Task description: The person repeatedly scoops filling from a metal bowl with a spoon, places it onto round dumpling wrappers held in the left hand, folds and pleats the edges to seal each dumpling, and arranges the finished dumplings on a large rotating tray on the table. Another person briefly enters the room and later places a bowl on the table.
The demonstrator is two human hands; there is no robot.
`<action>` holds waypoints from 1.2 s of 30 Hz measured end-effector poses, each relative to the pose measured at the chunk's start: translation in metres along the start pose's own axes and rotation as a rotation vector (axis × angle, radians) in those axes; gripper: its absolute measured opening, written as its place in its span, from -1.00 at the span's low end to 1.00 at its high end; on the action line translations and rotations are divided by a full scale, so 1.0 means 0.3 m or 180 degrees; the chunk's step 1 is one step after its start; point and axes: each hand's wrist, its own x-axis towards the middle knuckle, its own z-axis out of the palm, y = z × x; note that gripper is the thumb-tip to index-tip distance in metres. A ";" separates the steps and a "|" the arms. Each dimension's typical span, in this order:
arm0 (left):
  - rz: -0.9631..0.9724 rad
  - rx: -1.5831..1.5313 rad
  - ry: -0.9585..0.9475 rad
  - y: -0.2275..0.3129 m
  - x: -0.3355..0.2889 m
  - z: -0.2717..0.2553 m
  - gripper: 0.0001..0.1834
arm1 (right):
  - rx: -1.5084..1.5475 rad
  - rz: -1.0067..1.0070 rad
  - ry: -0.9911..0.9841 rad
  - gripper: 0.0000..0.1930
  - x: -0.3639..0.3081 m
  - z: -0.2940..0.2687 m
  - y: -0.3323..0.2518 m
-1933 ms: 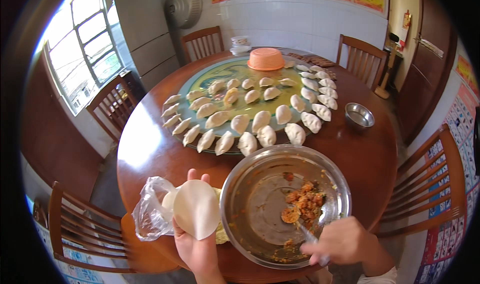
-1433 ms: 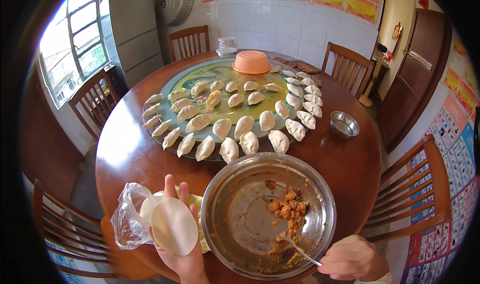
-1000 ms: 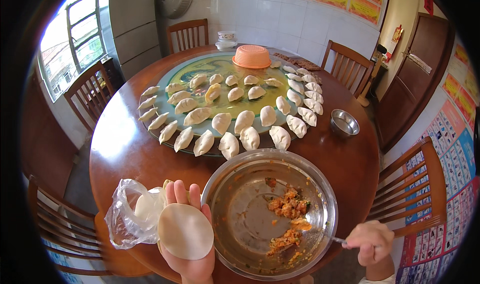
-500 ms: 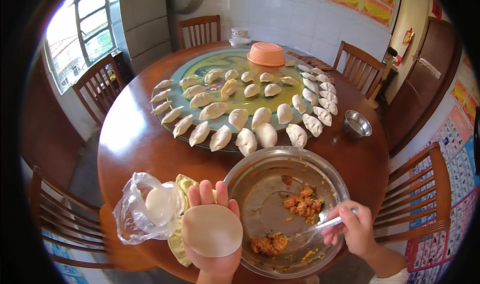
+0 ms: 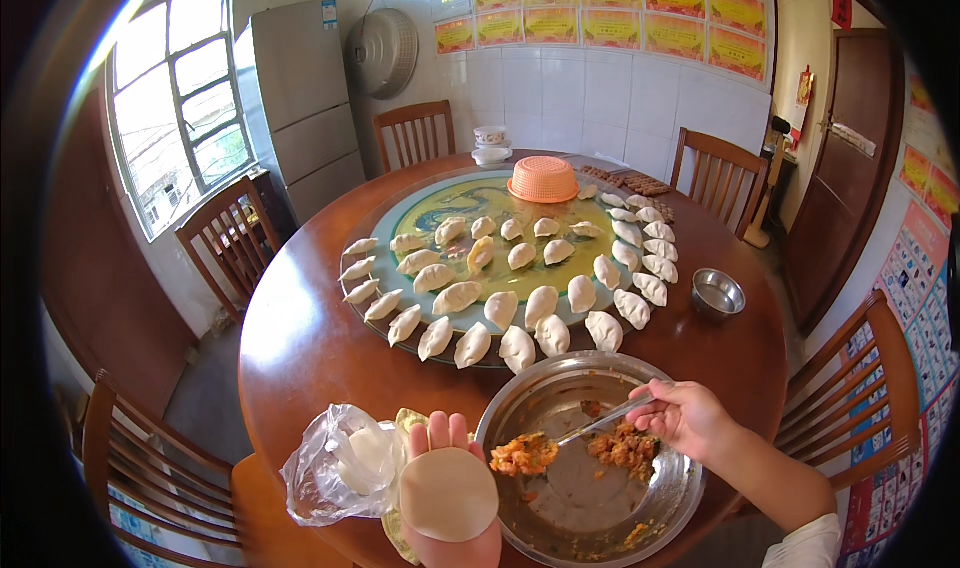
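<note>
On the flat, upturned palm of my left hand (image 5: 455,540) rests a round dumpling wrapper (image 5: 449,495), its fingers stretched out behind it. My right hand (image 5: 688,416) is closed on the handle of a metal spoon (image 5: 606,418). A heap of orange-brown filling (image 5: 524,455) sits on the spoon's bowl, over the left side of a steel basin (image 5: 590,528), close to the wrapper. More filling (image 5: 625,450) lies in the basin. Left of my left hand, a clear plastic bag (image 5: 318,473) holds pale round wrappers (image 5: 366,458), beside a yellow-green cloth (image 5: 398,534).
Rows of folded dumplings (image 5: 457,297) cover a glass turntable (image 5: 400,208) on the round wooden table (image 5: 290,368). Towards the back stand an orange basket (image 5: 543,180) and stacked bowls (image 5: 490,146). A small steel bowl (image 5: 718,293) is at the right. Wooden chairs (image 5: 850,388) surround the table.
My right hand has lifted the spoon, now loaded with filling, up and toward the wrapper. My left hand still holds the wrapper flat. The view has tilted up, showing more wall.
</note>
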 end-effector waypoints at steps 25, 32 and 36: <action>-0.1546 -0.0539 0.0303 -0.063 -0.008 0.124 -0.50 | -0.3404 -0.4589 -0.2324 -0.85 -0.342 0.222 -0.045; -0.1504 -0.0705 0.0219 -0.051 0.008 0.097 -0.49 | -0.2774 -0.4582 -0.1976 -0.77 -0.287 0.181 -0.015; -0.1180 -0.0587 0.0444 -0.018 0.037 0.074 -0.48 | -0.1583 -0.4035 -0.0483 -0.76 -0.262 0.121 -0.026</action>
